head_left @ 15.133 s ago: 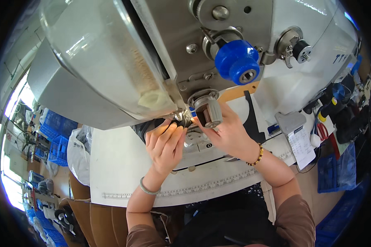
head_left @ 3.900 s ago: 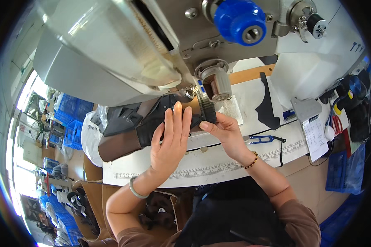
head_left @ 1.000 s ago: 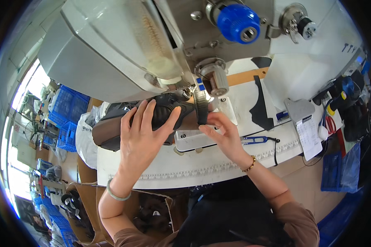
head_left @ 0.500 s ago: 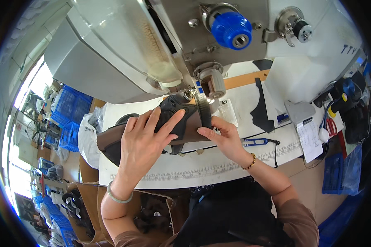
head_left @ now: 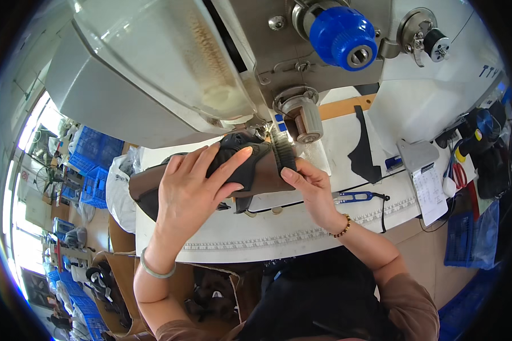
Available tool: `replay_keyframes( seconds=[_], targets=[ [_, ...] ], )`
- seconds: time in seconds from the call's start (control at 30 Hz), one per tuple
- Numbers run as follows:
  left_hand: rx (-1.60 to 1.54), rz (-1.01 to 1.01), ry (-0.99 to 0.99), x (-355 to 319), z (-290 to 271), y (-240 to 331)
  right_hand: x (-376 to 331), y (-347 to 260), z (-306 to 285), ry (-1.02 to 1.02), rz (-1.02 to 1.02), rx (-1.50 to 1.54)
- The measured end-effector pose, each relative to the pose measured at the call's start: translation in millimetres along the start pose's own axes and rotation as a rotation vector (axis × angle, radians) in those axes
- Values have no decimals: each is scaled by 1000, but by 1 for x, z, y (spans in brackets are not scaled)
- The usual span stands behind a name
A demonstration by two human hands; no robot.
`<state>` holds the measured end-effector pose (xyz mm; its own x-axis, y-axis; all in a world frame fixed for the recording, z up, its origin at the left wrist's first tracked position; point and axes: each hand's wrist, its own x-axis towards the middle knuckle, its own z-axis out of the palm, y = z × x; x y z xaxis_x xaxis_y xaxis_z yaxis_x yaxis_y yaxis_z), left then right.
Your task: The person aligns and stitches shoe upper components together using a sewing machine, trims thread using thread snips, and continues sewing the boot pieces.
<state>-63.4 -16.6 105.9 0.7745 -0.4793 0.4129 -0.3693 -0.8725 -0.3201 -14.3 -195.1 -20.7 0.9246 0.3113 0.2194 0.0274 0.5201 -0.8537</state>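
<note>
A dark and brown shoe upper (head_left: 261,176) lies across the machine's post under a large grey sewing machine (head_left: 210,62). My left hand (head_left: 190,193) is spread flat over its left part, fingers apart, pressing it down. With my right hand (head_left: 310,187) I pinch the right edge of the upper, just below the round metal wheel (head_left: 301,119) and the needle area. The stitching point itself is mostly hidden by the upper and the machine head.
Blue-handled thread snips (head_left: 355,197) lie on the white table (head_left: 301,233) right of my right hand. A black cut leather piece (head_left: 364,150) sits farther right, and a paper sheet (head_left: 429,190) beyond it. An open cardboard box (head_left: 210,284) stands below the table's front edge.
Over the last second my left hand and the upper shifted slightly right and down. My right hand stays on the upper's right edge, close to the wheel.
</note>
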Motion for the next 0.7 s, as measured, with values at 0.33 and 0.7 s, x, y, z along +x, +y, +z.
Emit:
replay_keyframes(
  seconds=[0.33,0.7],
  targets=[
    [43,1,-25,-5,6,4,-1,-1,-4,-73,58,-15],
    [67,-42,-49,-7,4,14,-3,2,-7,-49,15,92]
  ],
)
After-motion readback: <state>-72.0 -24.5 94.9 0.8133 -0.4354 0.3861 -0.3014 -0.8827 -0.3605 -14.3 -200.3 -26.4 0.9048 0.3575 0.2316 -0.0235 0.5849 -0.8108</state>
